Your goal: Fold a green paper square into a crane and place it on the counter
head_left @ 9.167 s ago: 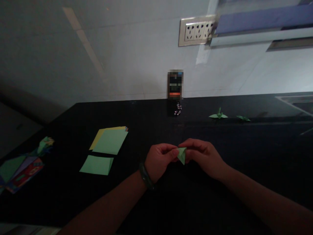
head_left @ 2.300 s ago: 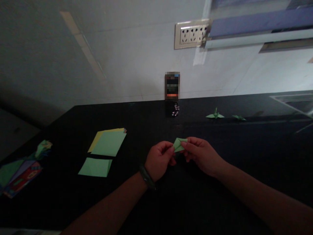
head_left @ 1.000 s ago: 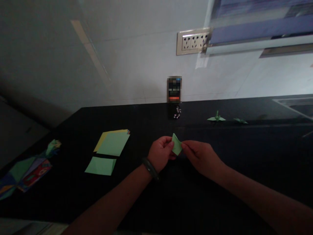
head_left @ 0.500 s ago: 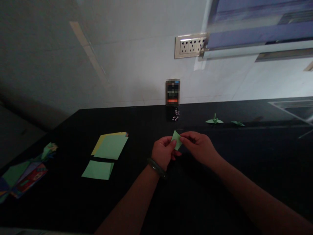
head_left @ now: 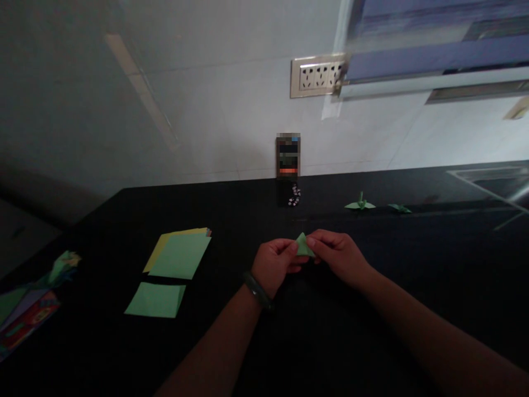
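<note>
A small piece of folded green paper (head_left: 303,246) is pinched between my two hands above the dark counter. My left hand (head_left: 273,264), with a dark bangle (head_left: 258,292) at its wrist, grips the paper's left side between thumb and fingers. On the right side, my right hand (head_left: 336,251) pinches it with thumb and forefinger. The paper now shows a triangular outline with its tip pointing up; its lower folds are partly hidden by fingers. Left of my hands lie a stack of green and yellow paper sheets (head_left: 179,256) and a folded green sheet (head_left: 156,300).
Two folded green paper cranes, one lighter (head_left: 361,204) and one darker (head_left: 399,208), sit at the back right. A phone (head_left: 288,157) leans against the wall, with a beaded strand (head_left: 294,196) below it. Colourful papers and a red packet (head_left: 28,322) lie far left on the black counter (head_left: 231,220).
The green paper has gone from a diamond outline to a triangle with its tip up. My right fingers have closed in on it nearer the left hand. The view has shifted slightly.
</note>
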